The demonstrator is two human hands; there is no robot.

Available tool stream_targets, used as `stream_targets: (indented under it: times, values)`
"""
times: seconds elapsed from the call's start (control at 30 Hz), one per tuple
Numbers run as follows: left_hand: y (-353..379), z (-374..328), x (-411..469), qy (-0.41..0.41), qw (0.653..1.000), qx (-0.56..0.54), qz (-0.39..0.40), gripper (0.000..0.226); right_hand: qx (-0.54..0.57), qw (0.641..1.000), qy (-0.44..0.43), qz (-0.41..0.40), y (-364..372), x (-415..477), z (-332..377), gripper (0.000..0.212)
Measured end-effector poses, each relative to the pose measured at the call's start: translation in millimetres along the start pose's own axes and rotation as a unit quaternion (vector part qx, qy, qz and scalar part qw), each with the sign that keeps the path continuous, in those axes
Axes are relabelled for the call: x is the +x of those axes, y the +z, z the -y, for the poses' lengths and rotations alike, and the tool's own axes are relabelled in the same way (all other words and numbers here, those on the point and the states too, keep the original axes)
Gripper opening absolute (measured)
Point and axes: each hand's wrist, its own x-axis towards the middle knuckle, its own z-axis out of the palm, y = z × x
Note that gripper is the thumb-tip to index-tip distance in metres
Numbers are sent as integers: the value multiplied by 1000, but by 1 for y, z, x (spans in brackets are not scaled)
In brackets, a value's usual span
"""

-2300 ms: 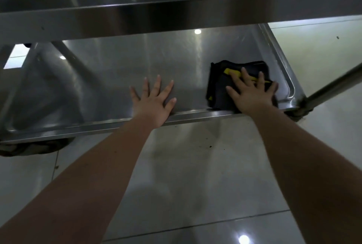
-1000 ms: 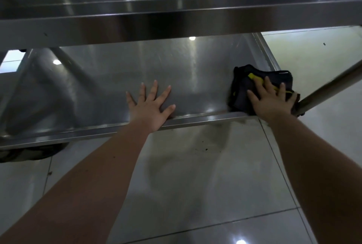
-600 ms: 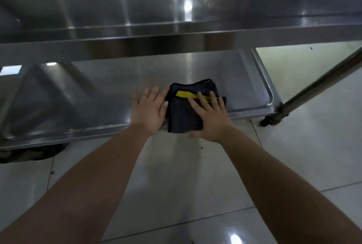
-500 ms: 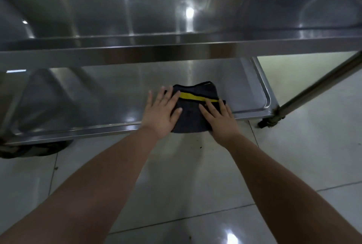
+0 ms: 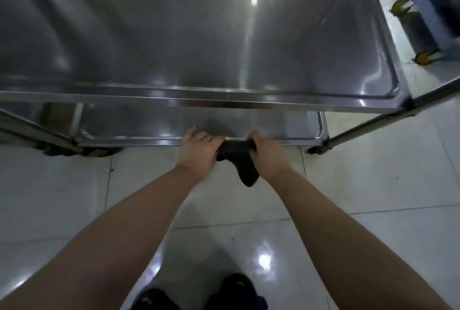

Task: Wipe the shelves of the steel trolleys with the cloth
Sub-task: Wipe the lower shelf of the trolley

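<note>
- Head view, looking down: the left hand (image 5: 199,151) and right hand (image 5: 267,152) sit close together at the front lip of the lower shelf (image 5: 149,125), with the dark cloth (image 5: 240,157) bunched between them.
- Both hands are closed around the cloth. The left has its fingers curled over one end, and the right is wrapped round the other end.
- The cloth is off the steel now. It is held just in front of the lip, above the floor (image 5: 373,172), and a loose tail hangs down beside the right wrist.
- It looks soft, light and limp. It crumples wherever it is squeezed and sags where nothing supports it, so it won't hold a shape by itself.
- My guess is that it is being refolded or gathered up. A flat folded pad under a spread palm would wipe better than this wad.
- I'd take it by two corners or along a folded edge, so the tail doesn't trail on the floor.
- The top shelf (image 5: 199,35) fills the upper half of the view, glossy and streaked with light. That steel looks slick, so the cloth should glide over it with little drag.
- Another wheeled cart (image 5: 438,10) stands off to the right, and dark shoes (image 5: 236,289) show at the bottom edge.
</note>
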Motion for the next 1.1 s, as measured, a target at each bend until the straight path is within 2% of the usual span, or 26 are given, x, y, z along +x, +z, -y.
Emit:
stream_targets:
  times: [0.17,0.43,0.53,0.63,0.7,0.9,1.1]
  values:
    - [-139,-11,-46,82,996,43,5,30,-12,998,-62,-1,-68,-71,67,26]
    - [-425,-61,-82,27,996,81,24,28,9,979,-201,-26,-251,-166,196,36]
    - [-542,-87,-88,-11,995,99,-19,18,20,958,-284,-34,-340,-195,253,33]
    - [-640,-106,-105,-77,982,144,-92,23,4,914,-394,-95,-413,-215,311,29]
    - [-692,-108,-118,-133,972,155,-112,25,9,890,-441,-116,-449,-224,355,29]
    - [-809,-77,-173,-289,923,156,-203,15,68,843,-517,-129,-507,-242,506,18]
    - [-906,-18,-256,-329,886,157,-287,12,59,804,-579,-119,-529,-273,667,20]
